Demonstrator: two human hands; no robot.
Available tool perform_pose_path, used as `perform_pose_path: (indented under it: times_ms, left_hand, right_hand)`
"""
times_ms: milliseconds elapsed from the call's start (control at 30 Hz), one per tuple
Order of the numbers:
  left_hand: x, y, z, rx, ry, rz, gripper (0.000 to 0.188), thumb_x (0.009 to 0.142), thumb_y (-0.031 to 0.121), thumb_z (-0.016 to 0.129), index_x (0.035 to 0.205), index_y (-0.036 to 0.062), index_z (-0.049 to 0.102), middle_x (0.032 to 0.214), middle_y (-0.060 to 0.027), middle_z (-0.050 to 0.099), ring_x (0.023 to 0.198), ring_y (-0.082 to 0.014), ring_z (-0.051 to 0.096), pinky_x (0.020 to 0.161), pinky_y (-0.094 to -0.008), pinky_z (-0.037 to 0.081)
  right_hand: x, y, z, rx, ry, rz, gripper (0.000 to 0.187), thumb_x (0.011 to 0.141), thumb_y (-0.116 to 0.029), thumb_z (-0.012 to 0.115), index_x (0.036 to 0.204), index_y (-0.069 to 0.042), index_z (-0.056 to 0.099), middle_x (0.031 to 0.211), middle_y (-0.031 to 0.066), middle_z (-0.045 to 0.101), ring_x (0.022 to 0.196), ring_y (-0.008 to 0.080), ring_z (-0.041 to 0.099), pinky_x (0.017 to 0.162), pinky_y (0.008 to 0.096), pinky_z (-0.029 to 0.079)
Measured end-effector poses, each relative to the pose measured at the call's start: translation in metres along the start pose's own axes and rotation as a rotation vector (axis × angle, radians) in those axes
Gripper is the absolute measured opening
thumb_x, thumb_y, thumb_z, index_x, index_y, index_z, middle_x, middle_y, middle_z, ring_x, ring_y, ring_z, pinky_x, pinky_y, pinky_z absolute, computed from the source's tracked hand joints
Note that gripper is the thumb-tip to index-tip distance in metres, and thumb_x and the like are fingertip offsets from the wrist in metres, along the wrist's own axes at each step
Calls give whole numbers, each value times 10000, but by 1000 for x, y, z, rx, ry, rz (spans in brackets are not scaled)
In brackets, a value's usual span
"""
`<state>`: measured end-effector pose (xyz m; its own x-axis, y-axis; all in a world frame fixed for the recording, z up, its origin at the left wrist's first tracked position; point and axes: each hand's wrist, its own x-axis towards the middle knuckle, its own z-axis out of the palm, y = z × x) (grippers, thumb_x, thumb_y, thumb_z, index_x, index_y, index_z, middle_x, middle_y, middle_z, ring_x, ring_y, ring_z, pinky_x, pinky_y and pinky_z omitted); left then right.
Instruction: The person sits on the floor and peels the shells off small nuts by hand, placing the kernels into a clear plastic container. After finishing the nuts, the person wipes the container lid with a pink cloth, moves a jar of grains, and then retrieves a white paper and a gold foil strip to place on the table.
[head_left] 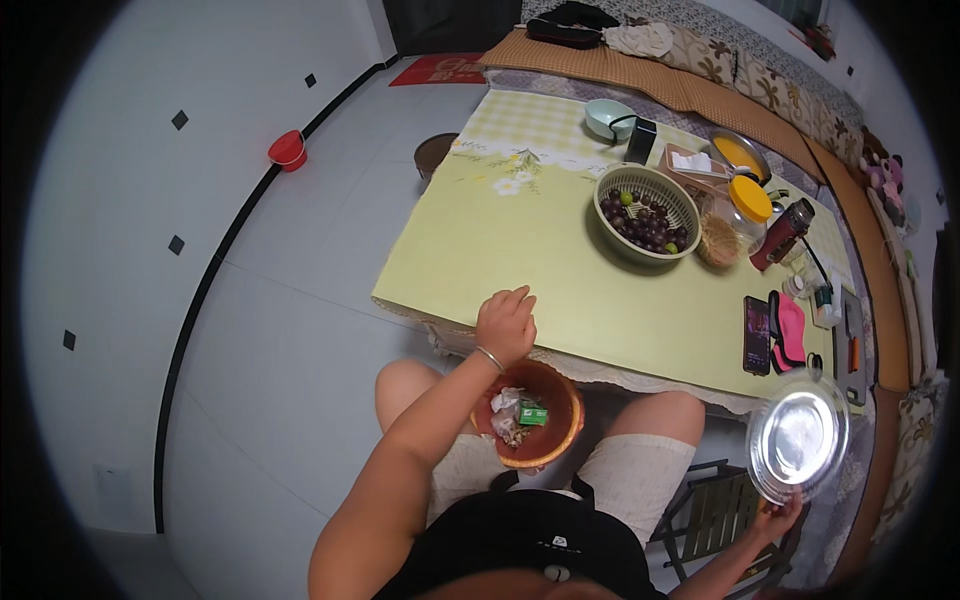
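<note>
My left hand point(507, 328) rests at the near edge of the table, above a trash bin point(575, 420). Its fingers are loosely bent and I see nothing in them. Off to the right, my right hand point(779, 516) grips the lower rim of a shiny round plate point(797, 442), raised and tilted beside the table's right corner. Glare on the plate hides whether it is metal or clear. Between my knees, the reddish bin holds crumpled wrappers and a small green box point(533, 414). A colander point(648, 258) of dark grapes point(655, 228) stands farther back on the table.
A yellow-green cloth covers the table point(570, 310). Along its right side are a yellow-lidded jar point(750, 200), a dark red thermos point(782, 235), a phone point(757, 335) and a pink-and-black item point(788, 330). A folding stool point(715, 510) stands at lower right; a red bucket point(288, 152) sits by the wall.
</note>
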<state>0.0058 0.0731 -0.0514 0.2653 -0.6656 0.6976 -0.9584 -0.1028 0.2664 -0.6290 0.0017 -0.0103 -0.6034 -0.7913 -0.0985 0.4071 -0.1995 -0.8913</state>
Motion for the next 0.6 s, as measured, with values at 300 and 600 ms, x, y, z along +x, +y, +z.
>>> perform_pose_path:
  times_ms: [300, 600]
  left_hand:
    - [1, -20, 0, -331, 19, -203, 437, 769, 114, 680, 1186, 23, 585, 1073, -168, 637, 943, -326, 603, 850, -423, 487]
    - [9, -56, -15, -724, 6, -643, 191, 869, 88, 652, 1026, -18, 673, 885, -75, 676, 779, -115, 618, 705, -245, 500]
  right_hand:
    - [-127, 77, 176, 56, -678, 675, 178, 843, -144, 604, 875, 23, 656, 566, -23, 459, 397, 76, 373, 340, 212, 278]
    - [-211, 164, 257, -206, -1037, 823, 256, 908, -174, 608, 1057, 34, 624, 758, 59, 616, 553, 100, 551, 437, 208, 397]
